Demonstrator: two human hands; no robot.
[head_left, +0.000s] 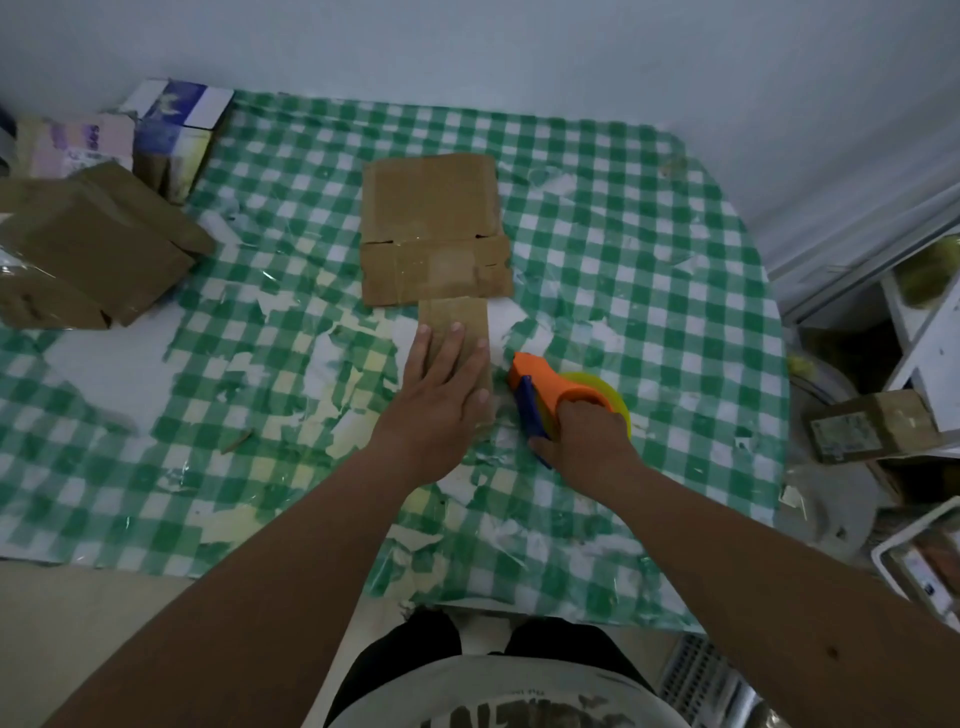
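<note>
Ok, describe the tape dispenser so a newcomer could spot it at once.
On the green-checked tablecloth, a flattened cardboard box lies mid-table, the left hand pressing flat on its near flap. Just right of that flap the right hand grips the tape dispenser. It alone is bright: orange body, blue strip, yellow-green roll among brown cardboard.

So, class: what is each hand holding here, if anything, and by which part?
The right hand grips the tape dispenser by its orange handle. The left hand holds nothing: its flat fingers press down on the cardboard strip.
</note>
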